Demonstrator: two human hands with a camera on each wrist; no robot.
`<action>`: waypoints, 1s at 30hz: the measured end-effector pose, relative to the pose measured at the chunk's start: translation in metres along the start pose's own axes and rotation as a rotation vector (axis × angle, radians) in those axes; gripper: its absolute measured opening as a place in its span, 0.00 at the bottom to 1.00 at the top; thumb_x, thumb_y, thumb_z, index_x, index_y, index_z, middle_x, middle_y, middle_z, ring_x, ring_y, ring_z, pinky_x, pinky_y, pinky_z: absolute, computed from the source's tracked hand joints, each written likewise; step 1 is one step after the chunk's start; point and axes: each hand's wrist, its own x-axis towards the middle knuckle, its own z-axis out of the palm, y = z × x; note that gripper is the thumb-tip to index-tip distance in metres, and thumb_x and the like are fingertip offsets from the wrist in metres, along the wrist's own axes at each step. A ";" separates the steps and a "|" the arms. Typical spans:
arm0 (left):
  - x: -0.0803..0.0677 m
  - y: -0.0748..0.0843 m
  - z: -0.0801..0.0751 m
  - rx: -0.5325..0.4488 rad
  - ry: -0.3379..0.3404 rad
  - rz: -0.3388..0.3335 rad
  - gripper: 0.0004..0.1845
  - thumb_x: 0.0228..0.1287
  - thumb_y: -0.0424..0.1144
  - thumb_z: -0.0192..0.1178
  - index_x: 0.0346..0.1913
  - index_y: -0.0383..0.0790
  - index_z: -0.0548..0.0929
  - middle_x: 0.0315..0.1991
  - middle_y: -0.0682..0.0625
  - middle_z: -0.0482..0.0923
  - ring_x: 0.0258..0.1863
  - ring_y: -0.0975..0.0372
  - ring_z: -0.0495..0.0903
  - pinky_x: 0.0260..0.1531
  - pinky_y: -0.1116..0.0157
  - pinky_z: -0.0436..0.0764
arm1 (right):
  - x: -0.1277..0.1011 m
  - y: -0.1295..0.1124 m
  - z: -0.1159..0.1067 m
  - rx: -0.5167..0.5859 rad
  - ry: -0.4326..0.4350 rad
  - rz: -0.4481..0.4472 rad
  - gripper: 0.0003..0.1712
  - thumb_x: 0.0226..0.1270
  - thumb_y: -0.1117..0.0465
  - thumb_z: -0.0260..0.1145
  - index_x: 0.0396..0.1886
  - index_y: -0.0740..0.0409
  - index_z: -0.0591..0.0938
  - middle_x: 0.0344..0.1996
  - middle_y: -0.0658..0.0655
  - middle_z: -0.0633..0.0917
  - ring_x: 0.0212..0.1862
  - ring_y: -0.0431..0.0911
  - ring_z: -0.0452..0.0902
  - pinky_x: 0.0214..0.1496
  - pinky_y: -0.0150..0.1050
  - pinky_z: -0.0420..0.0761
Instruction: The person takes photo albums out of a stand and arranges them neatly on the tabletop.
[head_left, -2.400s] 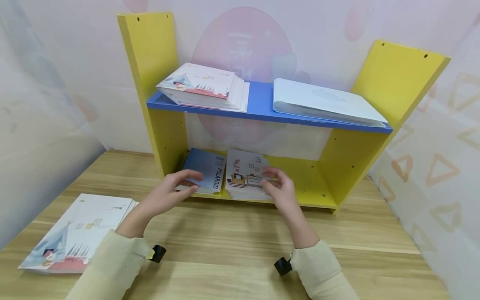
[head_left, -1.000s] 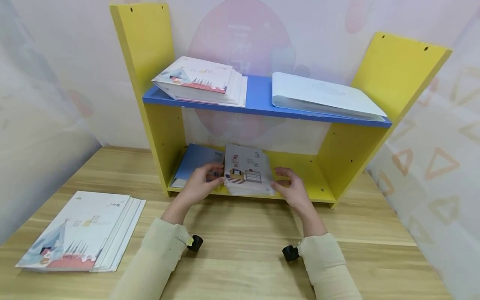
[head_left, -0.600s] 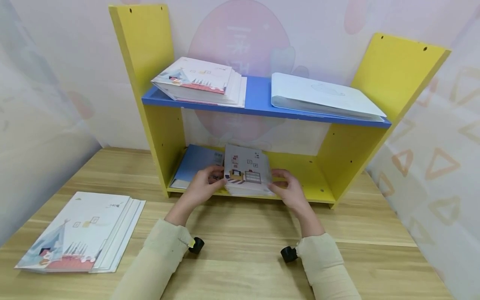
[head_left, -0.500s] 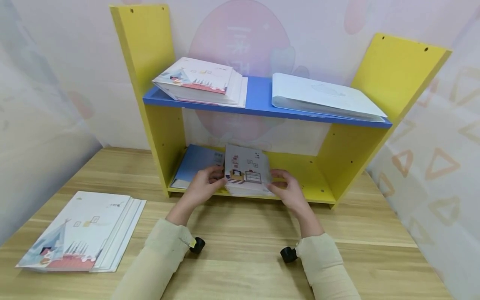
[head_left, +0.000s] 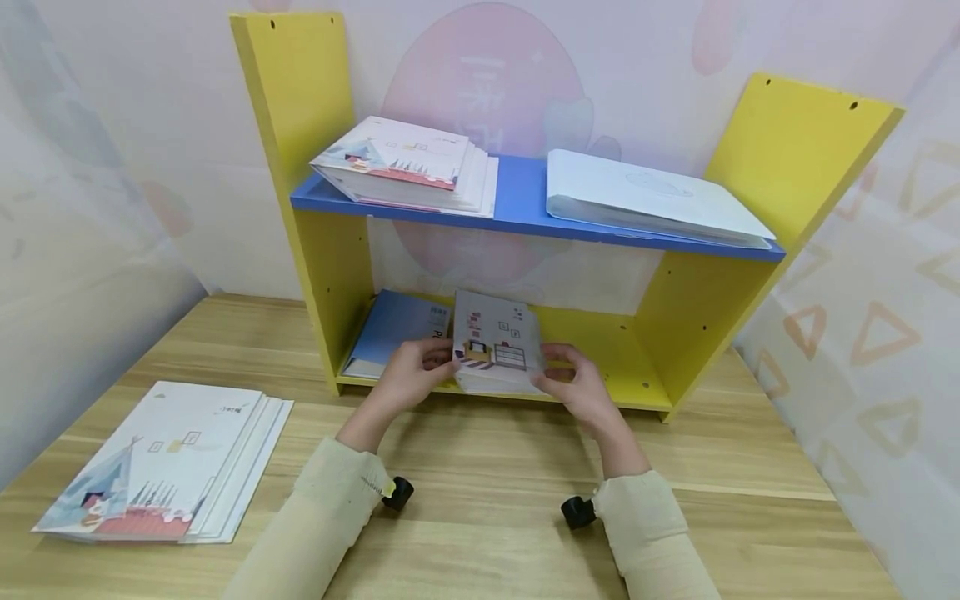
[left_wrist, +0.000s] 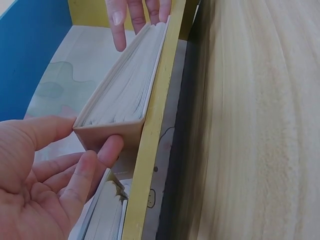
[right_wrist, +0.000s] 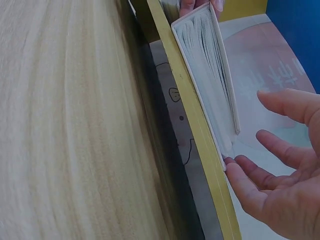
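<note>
In the head view a thick white photo album (head_left: pixel 491 342) with a house drawing lies on the lower yellow shelf. My left hand (head_left: pixel 411 372) is at its left side. The left wrist view shows the left thumb at the top corner of the album's spine (left_wrist: pixel 112 131) and bent fingertips against the spine. On the other side is my right hand (head_left: pixel 581 385). In the right wrist view its lower fingertips touch the album's bottom corner near the page edges (right_wrist: pixel 205 65), while the thumb stands apart. A blue album (head_left: pixel 397 329) lies left of it, partly hidden by the left hand.
The yellow shelf unit (head_left: pixel 292 125) has a blue upper board (head_left: pixel 519 187). On that board lie a stack of white albums (head_left: pixel 408 158) and a pale blue binder (head_left: pixel 652 196). More stacked albums (head_left: pixel 161 458) lie on the wooden table (head_left: pixel 480 517) at left.
Since the earliest frame, my left hand has moved right from over the blue album to the white album's spine. The right hand has shifted slightly outward and down. Recently both hands barely move.
</note>
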 end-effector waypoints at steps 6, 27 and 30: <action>-0.002 0.002 -0.001 0.014 0.004 -0.007 0.24 0.69 0.37 0.61 0.64 0.30 0.75 0.54 0.37 0.82 0.53 0.49 0.82 0.51 0.56 0.83 | 0.000 0.000 0.002 -0.029 -0.011 0.023 0.35 0.65 0.65 0.68 0.71 0.63 0.68 0.70 0.66 0.69 0.63 0.61 0.72 0.55 0.42 0.80; -0.003 -0.004 -0.005 -0.158 -0.191 -0.086 0.31 0.72 0.37 0.57 0.71 0.24 0.63 0.64 0.30 0.73 0.49 0.50 0.85 0.56 0.55 0.81 | 0.001 0.001 0.005 -0.193 -0.023 0.071 0.40 0.64 0.61 0.70 0.73 0.65 0.66 0.66 0.65 0.71 0.43 0.49 0.70 0.30 0.32 0.72; -0.001 -0.005 -0.003 -0.200 -0.224 -0.088 0.31 0.73 0.35 0.55 0.73 0.25 0.60 0.66 0.29 0.71 0.46 0.52 0.86 0.54 0.59 0.83 | 0.000 0.001 0.004 -0.215 -0.033 0.069 0.40 0.64 0.61 0.70 0.73 0.67 0.66 0.66 0.66 0.69 0.41 0.48 0.70 0.29 0.32 0.72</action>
